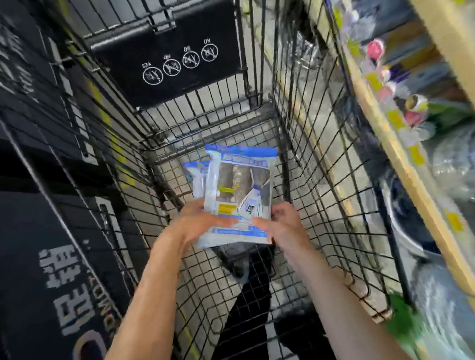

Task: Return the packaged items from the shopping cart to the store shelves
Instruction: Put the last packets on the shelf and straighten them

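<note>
Both hands (201, 222) gripping clear blue-edged packets (240, 191)

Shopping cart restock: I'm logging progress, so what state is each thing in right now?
Front package: held upright above the cart floor, gripped by both hands.
Rear package: stacked behind the front one, mostly hidden.
Left hand: grips the stack's lower left.
Right hand: grips the lower right edge.
Shopping cart: no other package visible inside.
Child-seat flap: folded shut.

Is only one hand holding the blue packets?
No, both hands grip the blue packets: the left hand and the right hand hold the bottom edge.
</note>
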Demonstrator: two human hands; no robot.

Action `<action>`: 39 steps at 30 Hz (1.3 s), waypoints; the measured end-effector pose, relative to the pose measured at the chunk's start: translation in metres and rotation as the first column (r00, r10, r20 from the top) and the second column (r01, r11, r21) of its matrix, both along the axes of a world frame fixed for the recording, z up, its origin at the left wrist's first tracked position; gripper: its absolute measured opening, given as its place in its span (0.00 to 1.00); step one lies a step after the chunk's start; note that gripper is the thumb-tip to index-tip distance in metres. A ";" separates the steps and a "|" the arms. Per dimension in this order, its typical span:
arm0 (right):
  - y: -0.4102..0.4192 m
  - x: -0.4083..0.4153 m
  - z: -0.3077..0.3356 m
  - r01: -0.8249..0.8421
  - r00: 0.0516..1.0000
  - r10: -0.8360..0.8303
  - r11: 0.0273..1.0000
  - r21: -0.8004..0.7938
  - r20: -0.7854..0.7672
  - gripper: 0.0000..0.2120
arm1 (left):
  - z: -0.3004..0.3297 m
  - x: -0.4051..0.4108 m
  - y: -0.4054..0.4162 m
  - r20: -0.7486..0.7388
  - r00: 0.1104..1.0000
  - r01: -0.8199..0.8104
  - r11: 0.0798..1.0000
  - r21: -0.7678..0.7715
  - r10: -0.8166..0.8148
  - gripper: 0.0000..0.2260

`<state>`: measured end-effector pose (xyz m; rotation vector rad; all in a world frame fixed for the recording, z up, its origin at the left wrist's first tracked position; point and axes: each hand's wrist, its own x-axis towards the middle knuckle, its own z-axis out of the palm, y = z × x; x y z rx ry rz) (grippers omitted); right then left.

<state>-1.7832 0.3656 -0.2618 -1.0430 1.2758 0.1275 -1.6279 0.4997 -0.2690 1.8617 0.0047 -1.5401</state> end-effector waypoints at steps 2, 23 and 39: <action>0.008 -0.010 0.038 0.018 0.993 -0.017 1.000 -0.002 0.118 0.20 | 0.043 0.006 0.002 0.149 0.982 0.123 0.991 -0.060 -0.113 0.24; -0.028 -0.393 0.349 0.779 0.625 -0.570 0.417 -0.468 0.533 0.15 | 0.395 -0.313 -0.246 0.597 0.245 0.951 0.071 -0.299 -0.764 0.24; -0.092 -0.455 0.361 0.778 0.616 -0.605 0.369 -0.509 0.504 0.15 | 0.399 -0.376 -0.317 0.574 0.227 0.939 0.019 -0.344 -0.787 0.27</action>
